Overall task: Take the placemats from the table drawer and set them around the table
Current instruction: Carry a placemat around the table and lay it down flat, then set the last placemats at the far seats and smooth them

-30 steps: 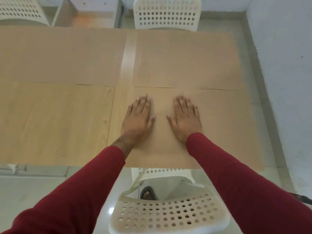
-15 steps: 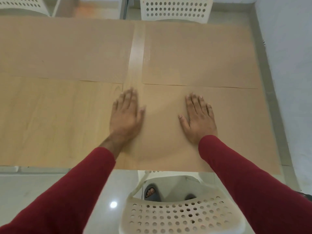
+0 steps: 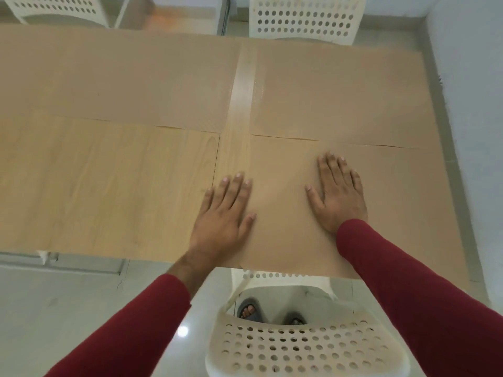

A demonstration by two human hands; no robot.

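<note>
Step in hand: flattening the near-right placemat (image 3: pixel 285 213) on the table (image 3: pixel 109 186). Left hand (image 3: pixel 223 213) lies open, palm down, across the mat's left edge, fingertips on bare wood; right hand (image 3: pixel 340 197) lies open and flat on the mat, gripping nothing. Two more mats, far-left (image 3: pixel 122 83) and far-right (image 3: pixel 340 91), cover the far half. Near-left quarter shows bare. Next move likely calls for lifting both palms and fetching another mat for that spot.
</note>
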